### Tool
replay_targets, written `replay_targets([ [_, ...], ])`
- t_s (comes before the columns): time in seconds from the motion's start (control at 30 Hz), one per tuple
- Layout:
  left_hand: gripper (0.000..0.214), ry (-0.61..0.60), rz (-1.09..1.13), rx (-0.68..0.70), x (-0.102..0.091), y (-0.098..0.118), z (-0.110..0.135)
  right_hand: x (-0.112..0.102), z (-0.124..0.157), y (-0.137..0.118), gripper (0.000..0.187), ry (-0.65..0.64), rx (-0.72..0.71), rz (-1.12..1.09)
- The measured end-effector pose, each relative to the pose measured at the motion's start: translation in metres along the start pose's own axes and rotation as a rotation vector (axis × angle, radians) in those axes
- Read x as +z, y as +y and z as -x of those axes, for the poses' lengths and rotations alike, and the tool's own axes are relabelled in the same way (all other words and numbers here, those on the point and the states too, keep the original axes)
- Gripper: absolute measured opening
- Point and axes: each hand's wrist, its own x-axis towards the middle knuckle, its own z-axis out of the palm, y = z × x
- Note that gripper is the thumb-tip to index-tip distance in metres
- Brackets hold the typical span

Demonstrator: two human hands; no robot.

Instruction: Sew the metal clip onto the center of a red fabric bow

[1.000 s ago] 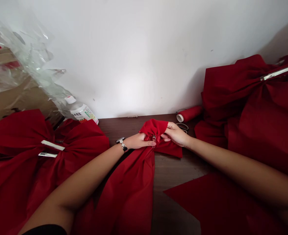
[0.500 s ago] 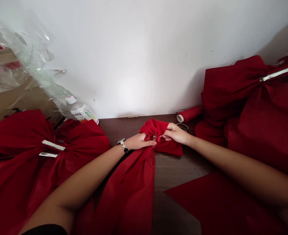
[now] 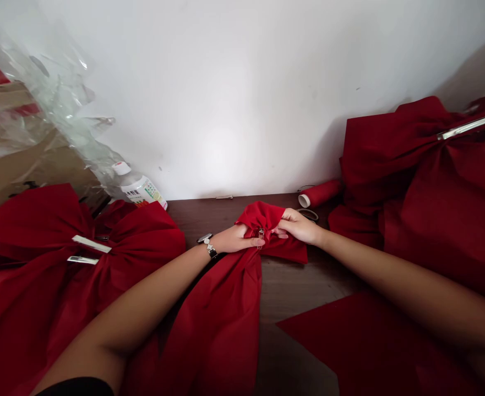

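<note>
Left hand and right hand: what do they hold?

Both close together on a gathered red cloth, a narrow metal clip pinched into the gather between them.

Where does that cloth lie?

At the middle of a brown wooden counter, its long tail running toward the wearer beneath the left forearm.

What surrounds it?

Just beyond the right hand, a red roll and a small ring. Flanking the counter, a large left bow and a large right bow, both red and bearing metal clips. Upper left, a plastic bottle, clear plastic sheeting and cardboard.
</note>
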Motion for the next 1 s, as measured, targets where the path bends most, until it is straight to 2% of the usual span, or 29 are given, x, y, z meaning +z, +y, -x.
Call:
replay_targets([
  [0.23, 0.058, -0.001, -0.005, 0.0, 0.0, 0.003, 0.001, -0.003, 0.001, -0.001, 0.014, -0.018, -0.027, 0.117],
  [0.37, 0.057, 0.016, -0.015, 0.009, 0.001, 0.002, 0.001, -0.004, 0.001, -0.003, 0.011, -0.02, -0.09, 0.182],
  [0.47, 0.061, 0.026, -0.019, 0.0, 0.001, 0.001, 0.002, -0.006, 0.001, -0.005, 0.014, -0.038, -0.187, 0.264],
  [0.6, 0.06, 0.04, -0.001, -0.003, 0.001, -0.001, 0.003, -0.01, 0.001, -0.004, 0.021, -0.074, -0.387, 0.508],
  [0.73, 0.056, 0.058, 0.03, 0.035, 0.001, -0.002, 0.001, -0.012, 0.001, 0.0, 0.02, -0.007, -0.433, 0.621],
  [0.83, 0.057, 0.071, 0.064, 0.078, 0.002, -0.002, 0.0, -0.012, 0.0, 0.004, 0.017, 0.061, -0.382, 0.588],
  [1.0, 0.059, 0.099, 0.087, 0.056, 0.002, -0.003, -0.001, -0.011, -0.002, 0.008, 0.019, 0.096, -0.304, 0.273],
])
